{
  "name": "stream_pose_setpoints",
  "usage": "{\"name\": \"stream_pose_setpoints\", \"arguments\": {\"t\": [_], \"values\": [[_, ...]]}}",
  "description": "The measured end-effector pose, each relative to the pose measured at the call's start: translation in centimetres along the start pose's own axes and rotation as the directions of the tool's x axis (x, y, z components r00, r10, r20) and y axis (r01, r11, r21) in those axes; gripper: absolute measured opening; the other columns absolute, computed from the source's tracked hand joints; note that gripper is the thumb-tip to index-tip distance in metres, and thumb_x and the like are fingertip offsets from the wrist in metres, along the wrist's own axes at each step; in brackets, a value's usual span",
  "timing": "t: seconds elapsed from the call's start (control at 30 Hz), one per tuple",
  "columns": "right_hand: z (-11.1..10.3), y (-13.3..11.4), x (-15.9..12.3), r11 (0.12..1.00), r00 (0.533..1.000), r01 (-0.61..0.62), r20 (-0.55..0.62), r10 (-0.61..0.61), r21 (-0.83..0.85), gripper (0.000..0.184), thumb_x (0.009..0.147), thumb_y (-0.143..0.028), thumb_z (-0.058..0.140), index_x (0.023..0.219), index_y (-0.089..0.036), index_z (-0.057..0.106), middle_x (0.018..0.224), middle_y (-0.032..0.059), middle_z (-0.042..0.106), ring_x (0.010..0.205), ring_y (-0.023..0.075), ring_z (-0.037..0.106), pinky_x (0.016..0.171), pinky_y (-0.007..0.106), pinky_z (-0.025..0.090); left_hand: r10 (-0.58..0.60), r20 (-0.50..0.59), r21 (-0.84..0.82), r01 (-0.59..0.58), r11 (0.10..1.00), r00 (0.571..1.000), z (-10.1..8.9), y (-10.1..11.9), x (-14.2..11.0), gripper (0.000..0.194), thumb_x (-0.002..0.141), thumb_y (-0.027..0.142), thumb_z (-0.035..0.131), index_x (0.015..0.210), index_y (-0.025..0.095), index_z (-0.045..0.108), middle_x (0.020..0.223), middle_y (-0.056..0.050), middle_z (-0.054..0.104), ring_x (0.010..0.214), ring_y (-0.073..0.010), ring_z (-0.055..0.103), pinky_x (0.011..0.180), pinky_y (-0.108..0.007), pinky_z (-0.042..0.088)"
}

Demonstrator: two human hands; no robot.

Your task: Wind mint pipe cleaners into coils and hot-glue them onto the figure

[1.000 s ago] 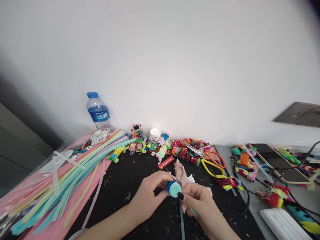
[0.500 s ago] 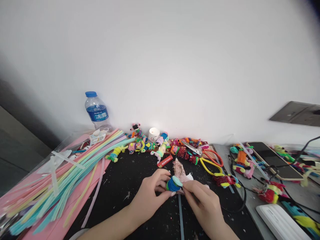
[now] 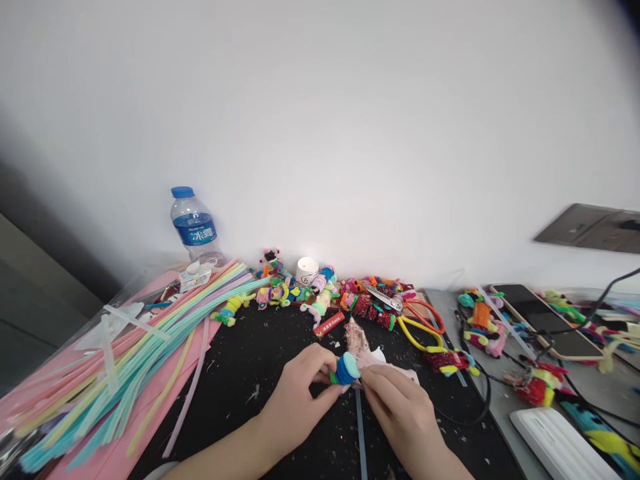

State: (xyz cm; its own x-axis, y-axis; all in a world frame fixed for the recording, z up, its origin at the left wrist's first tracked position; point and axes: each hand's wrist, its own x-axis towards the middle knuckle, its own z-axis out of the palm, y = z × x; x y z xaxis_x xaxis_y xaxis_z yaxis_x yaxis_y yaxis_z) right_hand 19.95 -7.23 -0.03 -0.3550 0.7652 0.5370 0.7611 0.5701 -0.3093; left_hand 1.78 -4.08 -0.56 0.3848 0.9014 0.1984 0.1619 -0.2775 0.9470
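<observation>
My left hand (image 3: 305, 390) is closed, its thumb and fingers pinching a small coil of pipe cleaner (image 3: 346, 369). The coil is blue, with a pale turquoise right end and a bit of green at the left. My right hand (image 3: 400, 403) is closed in a pinch against the coil's right end; what lies between its fingertips is hidden. Just beyond the hands rests what looks like a pink hot glue gun (image 3: 360, 343) with a stained, crusted front, partly covered by my right hand. A red, printed small packet (image 3: 329, 325) lies near its tip.
Scissors (image 3: 420, 327) with yellow and orange handles lie behind my right hand. Pastel pipe cleaners (image 3: 135, 347) spread at the left, near a water bottle (image 3: 196, 228). Several pipe-cleaner figures (image 3: 280, 293) line the black mat's back edge. A phone (image 3: 545, 320) and cables are at right.
The coil has tipped slightly, its pale end now turned more upward and to the left. My right fingertips have shifted slightly left and down. The left hand keeps its hold.
</observation>
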Motion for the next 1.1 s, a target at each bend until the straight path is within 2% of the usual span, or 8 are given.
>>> {"name": "stream_pose_setpoints", "arguments": {"t": [0.23, 0.37, 0.6, 0.67, 0.77, 0.87, 0.97, 1.1], "values": [[-0.1, -0.1, 0.3, 0.997, 0.999, -0.034, 0.018, 0.033, 0.067, 0.022, 0.087, -0.013, 0.044, 0.089, -0.020, 0.065, 0.079, 0.0077, 0.070, 0.070, 0.0186, 0.066, 0.063, 0.026, 0.053, -0.023, 0.009, -0.026, 0.023, 0.999, 1.000, 0.1, 0.0, 0.0, 0.011, 0.073, 0.011, 0.058, 0.077, 0.019, 0.052, 0.083, -0.001, 0.055, 0.079, -0.0155, 0.057, 0.073, -0.026, 0.051], [-0.3, 0.0, 0.4, 0.985, 0.992, -0.116, -0.041, 0.123, 0.131, 0.016, 0.085, -0.013, 0.049, 0.082, -0.020, 0.064, 0.074, 0.0056, 0.070, 0.065, 0.0172, 0.065, 0.060, 0.025, 0.051, -0.106, -0.004, -0.123, 0.104, 0.987, 0.994, 0.1, -0.3, 0.2, 0.016, 0.072, 0.011, 0.059, 0.079, 0.019, 0.047, 0.084, -0.001, 0.057, 0.078, -0.0160, 0.059, 0.072, -0.028, 0.052], [-0.2, 0.2, 0.2, 0.955, 0.970, -0.201, -0.091, 0.225, 0.216, 0.012, 0.080, -0.014, 0.055, 0.078, -0.019, 0.065, 0.076, 0.0052, 0.071, 0.065, 0.0178, 0.065, 0.062, 0.025, 0.049, -0.119, 0.022, -0.199, 0.121, 0.973, 0.993, 0.0, -0.4, 0.3, 0.019, 0.073, 0.010, 0.057, 0.081, 0.020, 0.043, 0.084, -0.001, 0.059, 0.080, -0.0172, 0.061, 0.072, -0.029, 0.051], [-0.1, 0.2, 0.3, 0.909, 0.940, -0.307, -0.057, 0.336, 0.283, 0.011, 0.080, -0.017, 0.057, 0.075, -0.019, 0.066, 0.071, 0.0047, 0.070, 0.061, 0.0178, 0.064, 0.059, 0.025, 0.049, -0.122, 0.019, -0.228, 0.123, 0.966, 0.992, 0.0, -0.4, 0.4, 0.021, 0.073, 0.010, 0.057, 0.083, 0.020, 0.042, 0.085, -0.001, 0.059, 0.080, -0.0168, 0.062, 0.073, -0.029, 0.051], [-0.1, 0.2, 0.5, 0.739, 0.832, -0.525, 0.069, 0.551, 0.423, 0.014, 0.080, -0.025, 0.057, 0.072, -0.018, 0.067, 0.053, 0.0011, 0.062, 0.046, 0.0152, 0.057, 0.046, 0.023, 0.044, -0.138, -0.046, -0.265, 0.121, 0.957, 0.989, -0.1, -0.4, 0.6, 0.026, 0.073, 0.009, 0.057, 0.092, 0.021, 0.043, 0.090, -0.001, 0.058, 0.084, -0.0167, 0.062, 0.075, -0.029, 0.050], [0.0, 0.2, 0.9, 0.574, 0.738, -0.626, 0.163, 0.655, 0.527, 0.017, 0.078, -0.029, 0.058, 0.074, -0.016, 0.068, 0.043, -0.0028, 0.053, 0.037, 0.0121, 0.048, 0.038, 0.021, 0.037, -0.176, -0.082, -0.320, 0.141, 0.937, 0.981, -0.4, -0.5, 1.0, 0.036, 0.073, 0.010, 0.058, 0.105, 0.021, 0.046, 0.100, -0.004, 0.057, 0.090, -0.0173, 0.061, 0.079, -0.030, 0.049], [0.0, 0.3, 1.1, 0.533, 0.719, -0.638, 0.183, 0.670, 0.556, 0.019, 0.077, -0.030, 0.058, 0.077, -0.015, 0.069, 0.042, -0.0037, 0.051, 0.036, 0.0109, 0.045, 0.036, 0.020, 0.035, -0.163, -0.040, -0.374, 0.136, 0.917, 0.986, -0.6, -0.4, 1.3, 0.029, 0.072, 0.012, 0.061, 0.099, 0.018, 0.054, 0.097, -0.005, 0.058, 0.091, -0.0187, 0.060, 0.081, -0.030, 0.049], [-0.2, 0.6, 1.1, 0.609, 0.754, -0.600, 0.112, 0.647, 0.519, 0.019, 0.077, -0.028, 0.057, 0.081, -0.016, 0.071, 0.057, 0.0016, 0.064, 0.048, 0.0151, 0.056, 0.045, 0.023, 0.044, -0.138, -0.019, -0.416, 0.117, 0.902, 0.990, -0.8, -0.4, 1.3, 0.026, 0.070, 0.013, 0.064, 0.095, 0.017, 0.057, 0.095, -0.004, 0.057, 0.088, -0.0184, 0.060, 0.076, -0.029, 0.050]]}}
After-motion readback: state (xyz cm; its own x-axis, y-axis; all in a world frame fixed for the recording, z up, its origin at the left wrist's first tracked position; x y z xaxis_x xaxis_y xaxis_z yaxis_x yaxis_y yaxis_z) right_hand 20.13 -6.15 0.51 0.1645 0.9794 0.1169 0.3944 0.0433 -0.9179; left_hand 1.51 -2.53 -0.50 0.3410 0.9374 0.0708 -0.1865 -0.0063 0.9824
